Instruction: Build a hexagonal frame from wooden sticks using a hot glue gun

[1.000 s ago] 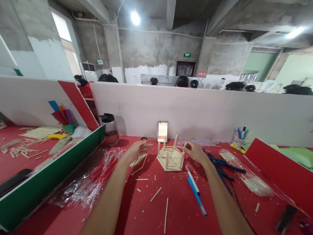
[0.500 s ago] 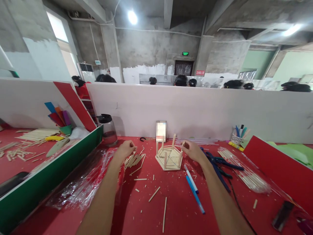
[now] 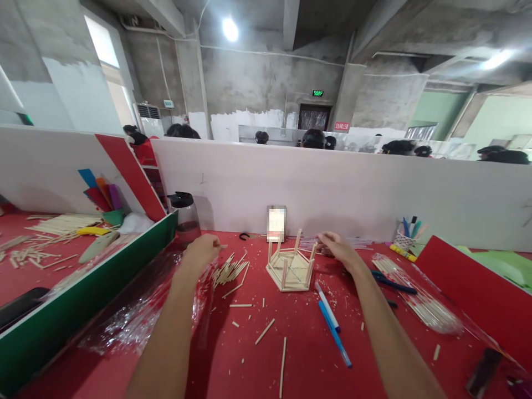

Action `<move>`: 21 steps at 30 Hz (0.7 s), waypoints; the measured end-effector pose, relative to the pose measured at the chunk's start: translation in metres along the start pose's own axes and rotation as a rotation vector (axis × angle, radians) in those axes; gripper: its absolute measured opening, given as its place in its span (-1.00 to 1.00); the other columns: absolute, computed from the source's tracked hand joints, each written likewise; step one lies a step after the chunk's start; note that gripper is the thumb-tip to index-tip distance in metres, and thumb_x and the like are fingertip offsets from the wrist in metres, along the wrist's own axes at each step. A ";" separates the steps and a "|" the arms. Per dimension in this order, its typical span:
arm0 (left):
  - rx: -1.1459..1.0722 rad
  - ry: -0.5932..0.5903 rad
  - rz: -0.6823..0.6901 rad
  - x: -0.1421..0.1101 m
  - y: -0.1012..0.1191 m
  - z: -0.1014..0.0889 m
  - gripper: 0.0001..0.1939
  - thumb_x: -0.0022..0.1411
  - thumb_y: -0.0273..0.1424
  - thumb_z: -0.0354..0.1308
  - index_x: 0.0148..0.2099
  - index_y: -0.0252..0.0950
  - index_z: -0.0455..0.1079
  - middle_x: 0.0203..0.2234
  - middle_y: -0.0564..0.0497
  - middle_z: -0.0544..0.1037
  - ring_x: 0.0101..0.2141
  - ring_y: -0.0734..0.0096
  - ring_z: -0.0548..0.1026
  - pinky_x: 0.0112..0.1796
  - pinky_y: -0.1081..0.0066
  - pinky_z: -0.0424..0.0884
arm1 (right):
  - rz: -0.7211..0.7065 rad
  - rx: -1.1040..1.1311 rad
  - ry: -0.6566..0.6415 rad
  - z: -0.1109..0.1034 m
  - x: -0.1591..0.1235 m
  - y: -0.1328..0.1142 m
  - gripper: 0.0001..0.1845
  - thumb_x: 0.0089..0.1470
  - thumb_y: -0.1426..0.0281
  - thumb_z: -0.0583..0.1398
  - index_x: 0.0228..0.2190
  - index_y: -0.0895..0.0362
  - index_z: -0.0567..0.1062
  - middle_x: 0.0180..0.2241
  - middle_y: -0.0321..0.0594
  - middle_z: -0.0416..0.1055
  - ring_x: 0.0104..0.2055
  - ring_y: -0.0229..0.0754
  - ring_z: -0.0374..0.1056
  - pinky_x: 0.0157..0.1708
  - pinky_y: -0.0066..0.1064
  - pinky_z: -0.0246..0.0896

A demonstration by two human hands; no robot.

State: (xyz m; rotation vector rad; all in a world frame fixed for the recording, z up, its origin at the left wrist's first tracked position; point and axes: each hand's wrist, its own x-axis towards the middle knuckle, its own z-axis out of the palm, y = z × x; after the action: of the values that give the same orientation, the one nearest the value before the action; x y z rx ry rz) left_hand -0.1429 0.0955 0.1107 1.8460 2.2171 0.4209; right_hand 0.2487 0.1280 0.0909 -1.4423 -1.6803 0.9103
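Note:
A six-sided frame of thin wooden sticks (image 3: 290, 285) stands on the red table, with upright posts rising from its corners. Just right of its right-hand post is my right hand (image 3: 336, 246), fingers stretched and loosely apart, with nothing visible in them. Farther left, my left hand (image 3: 201, 252) is closed in a pinch. A small pale tip pokes out at its fingertips, too blurred to name. Below and right of that hand lies a heap of short cut sticks (image 3: 230, 270). In front of the frame are a white pen (image 3: 327, 307) and a blue pen (image 3: 334, 334).
Clear plastic wrapping (image 3: 137, 310) lies under my left forearm. A jug (image 3: 185, 219) stands by the green divider (image 3: 103, 288). A phone (image 3: 276, 224) leans on the white partition (image 3: 233, 183). To the right are dark-handled pliers (image 3: 394, 282) and bagged sticks (image 3: 428, 302).
My right hand has come off the frame's right post and moved slightly right, its fingers loosening. My left hand has shifted a little left, still pinched. The view has tilted slightly.

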 end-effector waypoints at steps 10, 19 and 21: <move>-0.373 -0.041 0.408 0.030 0.035 0.051 -0.79 0.19 -0.31 0.05 -0.26 -0.26 0.48 -0.27 -0.06 0.61 -0.23 0.26 0.52 -0.20 0.41 0.35 | 0.094 -0.197 -0.447 0.012 0.065 -0.005 -0.75 -0.28 0.29 0.40 -0.49 0.15 0.57 -0.65 -0.31 0.43 -0.61 -0.27 0.30 -0.61 -0.48 0.19; -0.640 -0.345 0.622 0.087 0.086 0.105 -0.78 0.13 -0.38 0.10 -0.20 -0.35 0.49 -0.37 -0.03 0.58 -0.31 0.33 0.50 -0.24 0.40 0.41 | -0.142 -0.226 -0.628 0.031 0.088 -0.003 -0.82 -0.19 0.36 0.34 -0.47 0.20 0.57 -0.54 -0.28 0.47 -0.46 -0.26 0.33 -0.44 -0.47 0.22; -0.656 -0.403 0.651 0.090 0.093 0.109 -0.80 0.13 -0.39 0.12 -0.22 -0.35 0.49 -0.36 -0.05 0.58 -0.29 0.33 0.49 -0.23 0.39 0.41 | -0.175 -0.226 -0.669 0.032 0.089 -0.005 -0.83 -0.17 0.34 0.34 -0.49 0.20 0.57 -0.55 -0.30 0.46 -0.47 -0.26 0.31 -0.43 -0.47 0.21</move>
State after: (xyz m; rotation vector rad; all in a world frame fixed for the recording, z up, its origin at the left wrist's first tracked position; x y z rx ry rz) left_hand -0.0357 0.2076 0.0430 1.9724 1.0087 0.7011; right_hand 0.2088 0.2139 0.0868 -1.1645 -2.4213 1.2178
